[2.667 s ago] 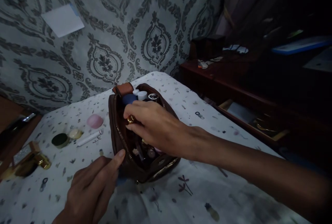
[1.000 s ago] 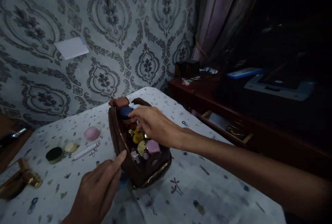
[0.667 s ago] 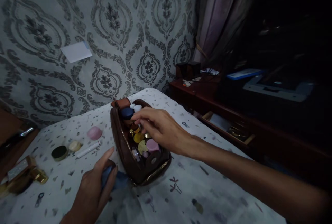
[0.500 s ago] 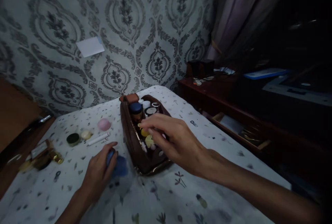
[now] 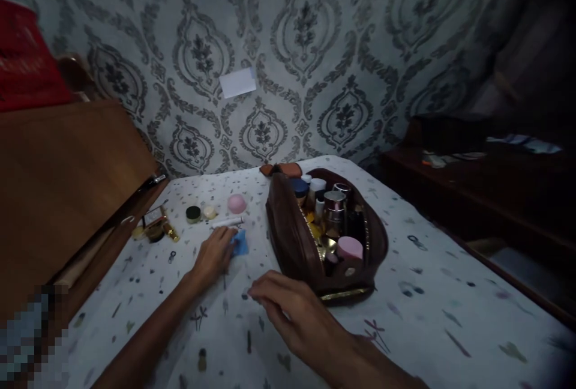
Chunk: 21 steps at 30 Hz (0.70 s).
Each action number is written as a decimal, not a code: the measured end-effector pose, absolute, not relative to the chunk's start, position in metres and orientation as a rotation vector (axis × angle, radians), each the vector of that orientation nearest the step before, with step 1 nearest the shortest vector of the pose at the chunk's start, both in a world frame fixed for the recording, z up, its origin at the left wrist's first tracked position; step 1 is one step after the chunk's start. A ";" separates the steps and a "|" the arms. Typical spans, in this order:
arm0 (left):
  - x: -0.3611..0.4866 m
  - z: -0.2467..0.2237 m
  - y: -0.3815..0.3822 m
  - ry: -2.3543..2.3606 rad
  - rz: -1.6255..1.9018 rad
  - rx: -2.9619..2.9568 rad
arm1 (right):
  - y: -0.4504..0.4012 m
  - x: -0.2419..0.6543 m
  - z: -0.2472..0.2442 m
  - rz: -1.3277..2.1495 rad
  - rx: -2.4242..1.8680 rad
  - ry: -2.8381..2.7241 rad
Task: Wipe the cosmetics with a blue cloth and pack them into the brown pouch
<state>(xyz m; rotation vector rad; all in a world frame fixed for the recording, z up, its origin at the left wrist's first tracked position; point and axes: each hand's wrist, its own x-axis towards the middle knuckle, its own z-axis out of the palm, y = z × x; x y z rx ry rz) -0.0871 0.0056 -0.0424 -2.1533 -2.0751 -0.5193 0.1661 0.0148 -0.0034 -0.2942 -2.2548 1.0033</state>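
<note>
Head view: left hand (image 5: 216, 252) touches blue item (image 5: 242, 244) near bag (image 5: 287, 234).

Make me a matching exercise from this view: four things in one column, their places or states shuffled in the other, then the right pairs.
Things
1. Left hand
2. Brown bag
3. Pink rounded thing
4. White card

Places and states
A. On the printed sheet, just beyond the white pen-like tube
B. Up against the patterned wall
C. At the blue cloth-like piece
D. Open at the top, with a pink-lidded container showing inside

Right pairs
1-C, 2-D, 3-A, 4-B
</note>
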 end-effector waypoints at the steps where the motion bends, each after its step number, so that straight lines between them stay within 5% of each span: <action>1: -0.094 -0.041 0.012 -2.126 -0.473 -2.069 | 0.017 0.157 -0.011 1.028 -0.306 -2.250; 9: -0.116 -0.040 0.024 -2.243 -0.382 -1.981 | 0.043 0.088 -0.066 1.437 -0.764 -1.930; 15: -0.115 -0.035 0.004 -2.255 -0.505 -2.011 | 0.055 0.069 -0.081 0.976 -0.819 -1.954; 21: -0.108 -0.046 0.000 -2.397 -0.417 -1.881 | 0.058 0.066 -0.088 0.897 -0.871 -2.017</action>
